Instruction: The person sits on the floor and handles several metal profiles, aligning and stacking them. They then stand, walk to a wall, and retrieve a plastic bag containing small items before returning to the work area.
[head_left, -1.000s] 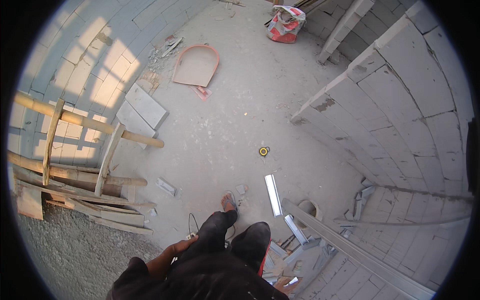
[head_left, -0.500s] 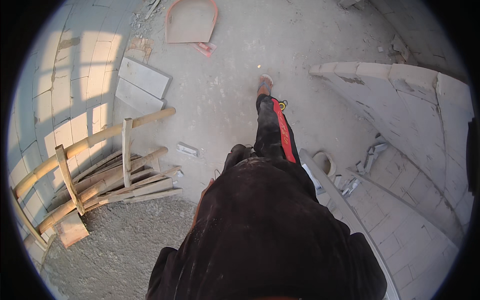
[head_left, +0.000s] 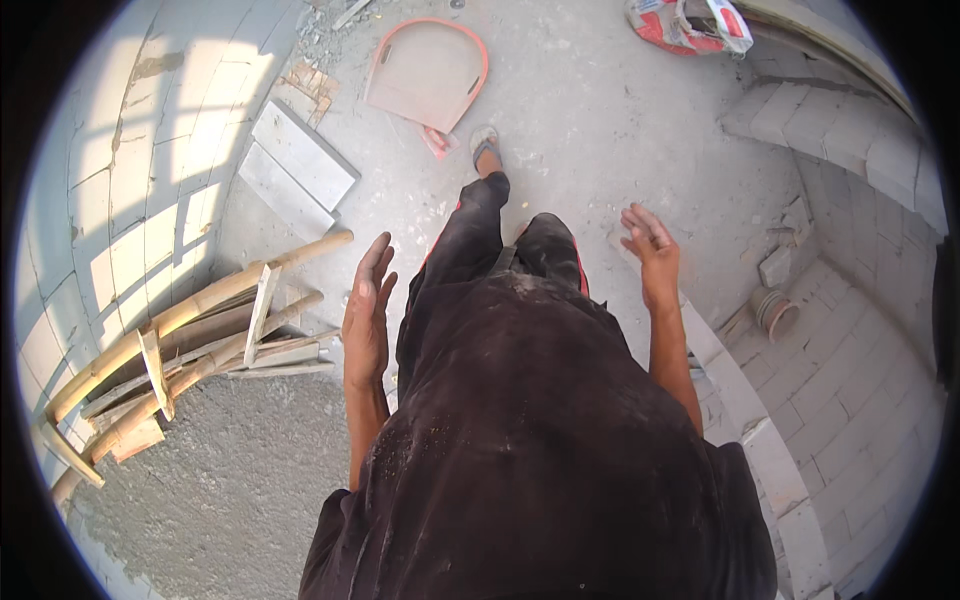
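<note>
Both my hands are raised at either side of my body. My left hand (head_left: pixel 369 325) is empty, its fingers stretched upward and the thumb apart. Nearest to it is a wooden ladder-like frame of round poles (head_left: pixel 185 318), leaning over several loose boards (head_left: pixel 285 355). My right hand (head_left: pixel 655 252) is also empty, with its fingers extended and slightly bent, above the dusty concrete floor (head_left: pixel 590 130). Neither hand touches anything. A sandalled foot (head_left: pixel 486 145) of mine is planted ahead on the floor.
Ahead lies an orange-rimmed, rounded tub (head_left: pixel 425 75). Pale blocks (head_left: pixel 300 165) rest by the sunlit left wall (head_left: pixel 130 200). A torn red-and-white sack (head_left: pixel 690 25) lies far right. A bucket (head_left: pixel 775 314) sits beyond the low block wall (head_left: pixel 770 460). Rough grey mortar (head_left: pixel 240 470) covers the floor at lower left.
Both hands have come up into view at my sides. I have stepped forward, with the other foot now in front. The sack has come into view at the far right.
</note>
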